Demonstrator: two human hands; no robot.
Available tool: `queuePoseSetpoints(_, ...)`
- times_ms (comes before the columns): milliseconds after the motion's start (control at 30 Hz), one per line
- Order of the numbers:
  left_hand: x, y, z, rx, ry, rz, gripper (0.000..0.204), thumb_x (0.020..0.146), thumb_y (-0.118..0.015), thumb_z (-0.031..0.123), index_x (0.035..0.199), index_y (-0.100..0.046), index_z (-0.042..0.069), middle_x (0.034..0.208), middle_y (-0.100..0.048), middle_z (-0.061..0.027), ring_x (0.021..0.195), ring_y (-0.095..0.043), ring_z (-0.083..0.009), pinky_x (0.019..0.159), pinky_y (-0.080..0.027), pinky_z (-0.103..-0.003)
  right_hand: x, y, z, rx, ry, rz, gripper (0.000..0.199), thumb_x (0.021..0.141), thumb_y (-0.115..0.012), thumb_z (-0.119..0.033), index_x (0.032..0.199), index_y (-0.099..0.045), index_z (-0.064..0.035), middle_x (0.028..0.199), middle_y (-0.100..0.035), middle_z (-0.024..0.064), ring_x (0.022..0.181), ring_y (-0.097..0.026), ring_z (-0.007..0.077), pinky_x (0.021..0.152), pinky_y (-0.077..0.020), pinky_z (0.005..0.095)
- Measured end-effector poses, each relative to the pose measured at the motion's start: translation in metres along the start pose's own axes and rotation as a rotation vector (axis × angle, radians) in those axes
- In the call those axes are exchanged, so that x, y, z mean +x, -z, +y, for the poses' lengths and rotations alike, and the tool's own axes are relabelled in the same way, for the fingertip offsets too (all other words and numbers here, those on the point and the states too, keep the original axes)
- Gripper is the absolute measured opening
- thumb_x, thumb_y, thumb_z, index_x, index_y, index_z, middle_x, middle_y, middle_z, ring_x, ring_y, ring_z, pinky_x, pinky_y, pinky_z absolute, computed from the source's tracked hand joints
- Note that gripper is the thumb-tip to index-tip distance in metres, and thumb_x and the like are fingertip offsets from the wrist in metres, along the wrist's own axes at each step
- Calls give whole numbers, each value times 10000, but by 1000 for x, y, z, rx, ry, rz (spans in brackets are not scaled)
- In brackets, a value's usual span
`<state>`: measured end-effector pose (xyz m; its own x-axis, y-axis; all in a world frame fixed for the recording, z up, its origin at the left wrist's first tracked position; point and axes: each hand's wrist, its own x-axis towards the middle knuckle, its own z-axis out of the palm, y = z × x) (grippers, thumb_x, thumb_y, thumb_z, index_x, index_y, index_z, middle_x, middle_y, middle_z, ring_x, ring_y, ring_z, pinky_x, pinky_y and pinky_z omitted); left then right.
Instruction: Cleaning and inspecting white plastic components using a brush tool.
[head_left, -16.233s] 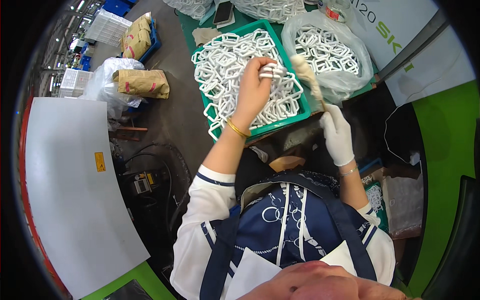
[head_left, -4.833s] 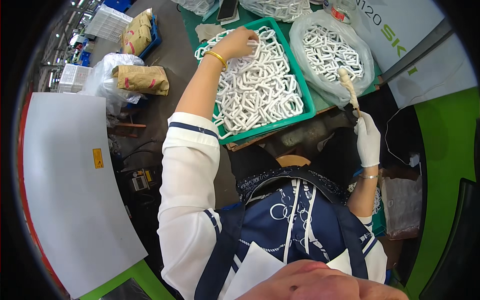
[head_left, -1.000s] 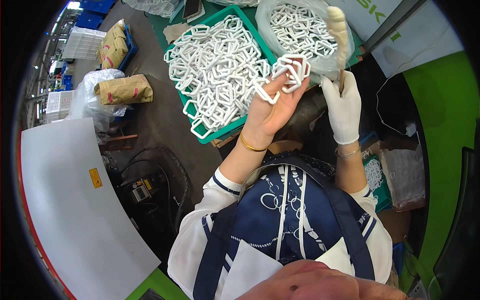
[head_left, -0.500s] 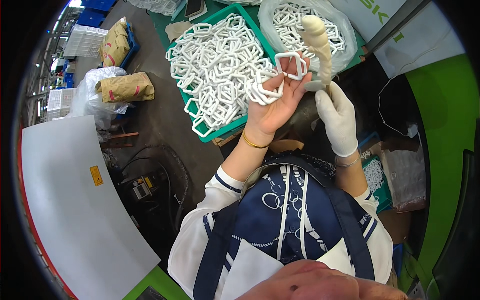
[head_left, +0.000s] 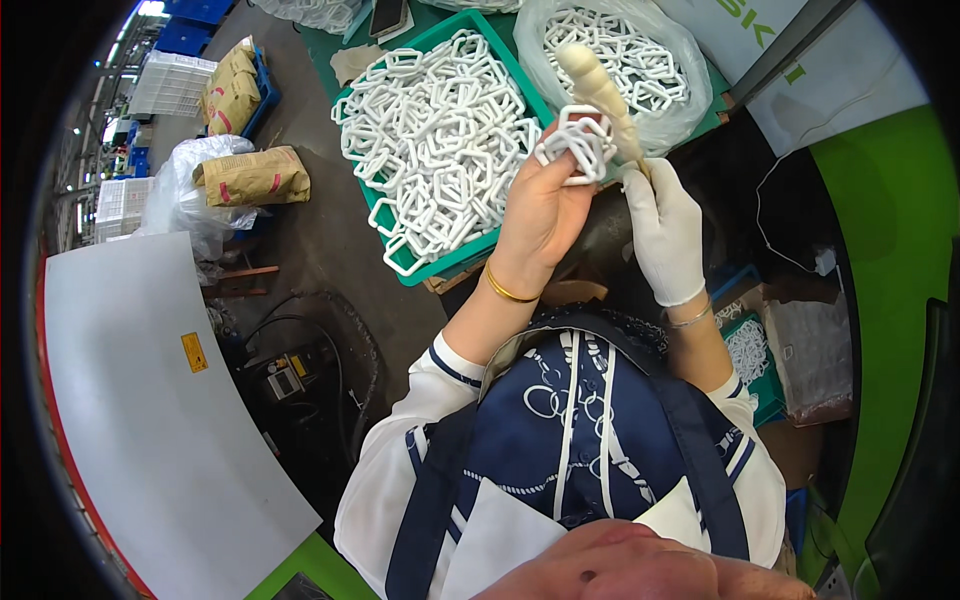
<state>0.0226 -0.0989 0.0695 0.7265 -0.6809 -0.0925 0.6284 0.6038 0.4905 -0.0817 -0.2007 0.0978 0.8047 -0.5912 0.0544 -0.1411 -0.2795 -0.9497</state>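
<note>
My bare left hand (head_left: 548, 212) grips a small bunch of white plastic rectangular rings (head_left: 580, 150) in its fingertips. It is raised near the right edge of a green crate (head_left: 545, 98), which is heaped with more such rings (head_left: 440, 140). In a white glove, my right hand (head_left: 666, 230) pinches the thin lower end of a cream-coloured, lumpy, rod-shaped tool (head_left: 606, 95). The tool leans up and to the left, close behind the held rings; whether it touches them I cannot tell.
A clear plastic bag (head_left: 700, 105) of white rings stands right of the crate. Lower right, a smaller green bin (head_left: 768, 392) holds white pieces beside a cardboard box (head_left: 815, 350). Brown paper sacks (head_left: 255, 177) lie at left, near a large pale panel (head_left: 160, 400).
My left hand has turned and closed, bunching the rings that lay spread on its open palm and fingers. The lumpy tool has tilted left, and its tip is lower.
</note>
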Motion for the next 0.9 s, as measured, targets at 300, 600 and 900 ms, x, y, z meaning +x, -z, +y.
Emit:
queuePoseSetpoints(300, 3, 1, 3, -113, 32, -87, 444, 939, -423, -81, 1374, -453, -4, 1324, -562, -143, 1226, -557, -245, 1060, -448, -390, -5, 0, 11, -115, 79, -247, 249, 1013, -465, -236, 936, -594, -37, 811, -643, 192, 769, -632, 403, 681, -495, 446)
queuePoseSetpoints(600, 46, -41, 42, 277, -204, -10, 448, 938, -393, -85, 1378, -437, -17, 1252, -591, -163, 1142, -600, -222, 990, -489, -336, 18, 53, 37, 97, -53, 205, 294, 1053, -444, -226, 900, -614, -41, 676, -407, -65, 578, -340, 13, 513, -279, 216)
queuePoseSetpoints(900, 138, 9, 59, 2129, -1198, -312, 772, 768, -717, 134, 1433, -373, -54, 1425, -391, -271, 1291, -382, -467, 1119, -323, -504, 8, 62, 48, 93, -36, 217, 298, 1062, -453, -264, 944, -618, -44, 674, -364, -81, 574, -301, 9, 507, -242, 208)
